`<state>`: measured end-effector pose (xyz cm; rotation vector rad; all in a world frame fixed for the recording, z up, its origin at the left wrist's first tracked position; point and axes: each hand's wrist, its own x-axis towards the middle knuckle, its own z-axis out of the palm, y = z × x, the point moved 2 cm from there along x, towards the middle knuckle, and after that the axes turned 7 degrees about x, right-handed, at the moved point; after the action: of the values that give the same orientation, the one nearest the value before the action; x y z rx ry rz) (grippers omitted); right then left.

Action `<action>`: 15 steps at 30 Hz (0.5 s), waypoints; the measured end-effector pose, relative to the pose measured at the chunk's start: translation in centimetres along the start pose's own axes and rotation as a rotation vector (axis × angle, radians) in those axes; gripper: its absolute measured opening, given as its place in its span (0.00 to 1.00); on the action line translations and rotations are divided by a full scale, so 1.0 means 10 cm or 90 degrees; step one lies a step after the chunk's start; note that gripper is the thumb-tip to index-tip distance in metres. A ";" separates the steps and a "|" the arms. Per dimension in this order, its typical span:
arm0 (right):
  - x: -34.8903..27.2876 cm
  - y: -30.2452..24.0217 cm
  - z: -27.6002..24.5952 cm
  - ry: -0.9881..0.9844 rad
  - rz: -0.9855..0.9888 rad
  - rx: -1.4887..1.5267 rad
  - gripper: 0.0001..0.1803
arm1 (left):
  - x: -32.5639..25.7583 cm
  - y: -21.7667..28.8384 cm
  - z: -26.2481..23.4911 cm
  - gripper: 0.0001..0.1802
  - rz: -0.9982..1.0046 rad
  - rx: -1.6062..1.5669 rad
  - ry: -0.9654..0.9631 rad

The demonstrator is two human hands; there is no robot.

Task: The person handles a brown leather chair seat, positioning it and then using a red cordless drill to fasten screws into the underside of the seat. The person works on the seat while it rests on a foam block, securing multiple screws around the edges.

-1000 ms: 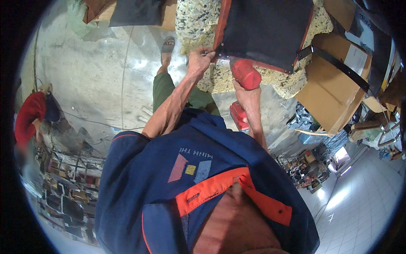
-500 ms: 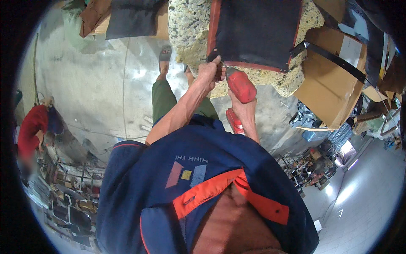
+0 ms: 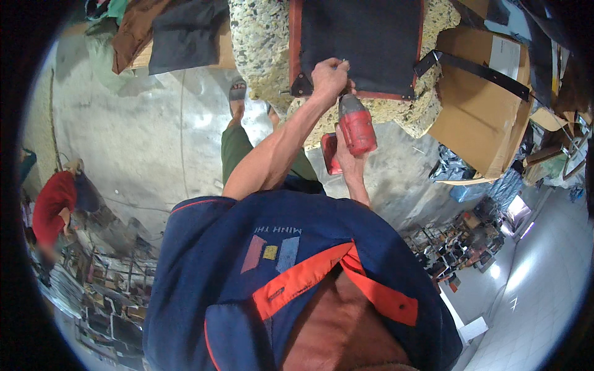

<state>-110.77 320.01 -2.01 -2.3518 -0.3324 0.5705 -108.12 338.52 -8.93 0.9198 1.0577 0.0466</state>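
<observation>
Shirt (image 3: 204, 260), navy, with orange placket, on the wearer. Trousers (image 3: 238, 151), green, below the left forearm; one foot in a dark sandal (image 3: 237, 93) on the grey concrete floor (image 3: 148, 142).

Right hand (image 3: 348, 157): clamped round the grip of a cordless drill (image 3: 358, 131), red with a dark grey nose; nose directed away from the wearer, at the near edge of the panel.

Left hand (image 3: 330, 78): fingers bent, thumb and forefinger close together, over the near edge of the panel, just beyond the drill's nose; whether anything is pinched there cannot be told.

Black panel (image 3: 365, 40): flat, reddish-brown border, a dark triangular piece at its near left corner, small studs at its near right. Lies on a foam block (image 3: 257, 37), pale yellow, speckled, projecting on the left, right and near sides.

Right of the foam: cardboard box (image 3: 461, 136), brown, crossed by a black strap (image 3: 479, 73). Beside it, dark plastic bags (image 3: 450, 166).

Left of the foam, far: dark grey cloth (image 3: 185, 40); brown cloth (image 3: 137, 34) beside it.

Well apart, left: a person in a red top (image 3: 54, 207), bent over.
</observation>
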 end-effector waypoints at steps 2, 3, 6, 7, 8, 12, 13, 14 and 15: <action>0.06 0.06 0.03 -0.005 0.029 0.096 0.22 | 0.06 0.10 -0.02 0.27 0.108 0.274 0.091; 0.08 0.10 0.04 -0.009 0.069 0.116 0.23 | 0.05 0.13 -0.07 0.28 0.155 0.414 0.154; 0.11 0.12 0.03 -0.037 0.061 0.191 0.26 | -0.03 0.11 -0.55 0.23 0.358 0.355 0.323; 0.12 0.13 0.03 -0.046 0.074 0.181 0.25 | -0.02 0.04 -0.78 0.22 0.308 0.339 0.339; 0.13 0.12 0.04 -0.043 0.067 0.181 0.25 | -0.04 -0.07 -0.97 0.20 0.231 0.354 0.375; 0.15 0.06 0.12 -0.136 0.060 0.108 0.29 | -0.11 -0.63 -1.25 0.19 0.040 0.193 0.127; 0.16 0.05 0.16 -0.153 0.064 0.097 0.28 | -0.12 -0.74 -1.21 0.18 0.005 0.103 0.054; 0.17 0.04 0.18 -0.168 0.069 0.083 0.28 | -0.14 -0.81 -1.17 0.16 0.019 0.087 0.068; 0.17 0.03 0.20 -0.175 0.070 0.078 0.28 | -0.15 -0.85 -1.15 0.15 0.025 0.063 0.090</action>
<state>-110.22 321.57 -4.13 -2.1850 -0.2824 0.9440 -120.89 339.57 -15.42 1.0385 1.1802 0.0943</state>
